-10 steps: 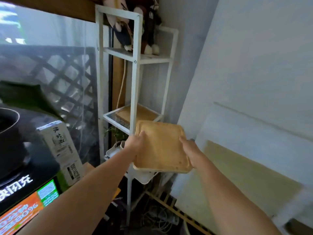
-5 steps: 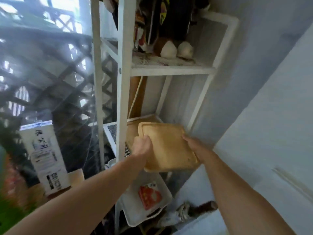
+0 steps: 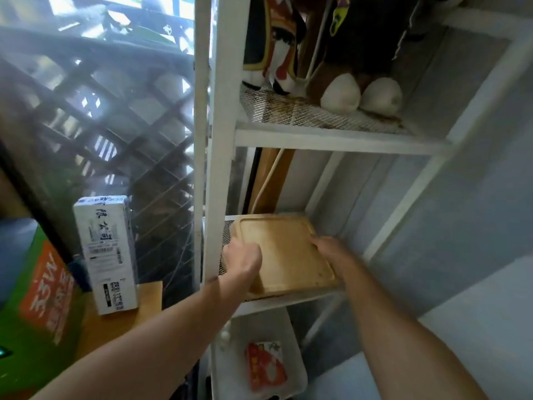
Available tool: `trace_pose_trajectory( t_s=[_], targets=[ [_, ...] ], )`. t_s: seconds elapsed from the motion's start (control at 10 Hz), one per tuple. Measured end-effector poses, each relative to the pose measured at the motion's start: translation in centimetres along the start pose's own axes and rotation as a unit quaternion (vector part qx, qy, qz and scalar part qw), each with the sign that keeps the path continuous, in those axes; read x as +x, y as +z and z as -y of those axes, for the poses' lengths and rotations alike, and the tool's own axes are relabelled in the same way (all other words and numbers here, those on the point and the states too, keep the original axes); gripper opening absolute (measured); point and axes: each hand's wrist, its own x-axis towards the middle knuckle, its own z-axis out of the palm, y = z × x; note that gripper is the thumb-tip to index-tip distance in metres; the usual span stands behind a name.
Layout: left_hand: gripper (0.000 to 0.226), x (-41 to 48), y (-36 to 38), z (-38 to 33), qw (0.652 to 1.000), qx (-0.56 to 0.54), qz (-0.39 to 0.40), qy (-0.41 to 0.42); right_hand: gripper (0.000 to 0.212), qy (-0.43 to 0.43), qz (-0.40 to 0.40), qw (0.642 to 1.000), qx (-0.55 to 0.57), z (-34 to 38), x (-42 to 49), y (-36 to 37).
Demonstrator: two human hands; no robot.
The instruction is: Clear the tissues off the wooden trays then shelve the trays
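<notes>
A square wooden tray [image 3: 285, 252] with a raised rim lies on the middle mesh shelf of the white metal rack [image 3: 326, 138]. It rests on top of another wooden tray, of which only a thin front edge [image 3: 271, 295] shows. My left hand [image 3: 242, 259] grips the tray's left edge. My right hand [image 3: 331, 252] grips its right edge. No tissues are in view.
Plush toys [image 3: 360, 93] stand on the upper shelf. A white bin [image 3: 300, 373] holding a red packet [image 3: 266, 365] sits below. A white carton [image 3: 108, 252] stands on a wooden surface to the left, beside a green and orange box [image 3: 43, 298]. A grey wall is on the right.
Both hands have carried the tray forward and set it down on the middle shelf, over the tray that lay there. The view has moved closer to the rack.
</notes>
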Motion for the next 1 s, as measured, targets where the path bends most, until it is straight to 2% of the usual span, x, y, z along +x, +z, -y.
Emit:
trace_pose_trajectory(
  t_s=[0.1, 0.2, 0.3, 0.4, 0.5, 0.7, 0.8, 0.9, 1.0],
  targets=[
    [0.046, 0.8, 0.9, 0.3, 0.999, 0.031, -0.029, 0.004, 0.047, -0.005, 0.005, 0.999, 0.041, 0.0, 1.4, 0.3],
    [0.045, 1.5, 1.4, 0.5, 0.998, 0.031, -0.051, 0.005, 0.044, -0.009, 0.011, 0.997, 0.078, 0.2, 2.4, 0.5],
    [0.042, 1.9, 1.6, 0.7, 0.997, 0.036, -0.070, 0.002, 0.052, -0.006, 0.021, 0.996, 0.082, -0.2, 2.7, 1.0],
    [0.051, 2.2, 1.9, 1.2, 0.996, 0.053, -0.070, 0.012, 0.060, -0.011, 0.001, 0.999, 0.041, -0.9, 2.9, 1.3],
    [0.049, 2.2, 2.1, 1.4, 0.995, 0.058, -0.074, 0.014, 0.058, -0.028, -0.001, 1.000, -0.003, -1.0, 3.1, 1.2],
    [0.028, 2.4, 1.5, 1.7, 0.994, 0.078, -0.072, 0.024, 0.052, -0.066, -0.015, 0.995, -0.073, -0.7, 2.4, 1.8],
    [0.034, 1.6, 1.4, 1.2, 0.991, 0.097, -0.088, 0.029, 0.051, -0.094, -0.015, 0.986, -0.135, -0.1, 1.3, 1.1],
    [0.041, 0.8, 1.2, 0.5, 0.977, 0.166, -0.112, 0.076, 0.050, -0.127, -0.048, 0.961, -0.240, 0.1, -0.7, 0.3],
    [0.044, 0.0, 1.1, 0.2, 0.950, 0.244, -0.121, 0.156, 0.046, -0.163, -0.122, 0.920, -0.335, 0.1, -2.9, -0.1]
  ],
)
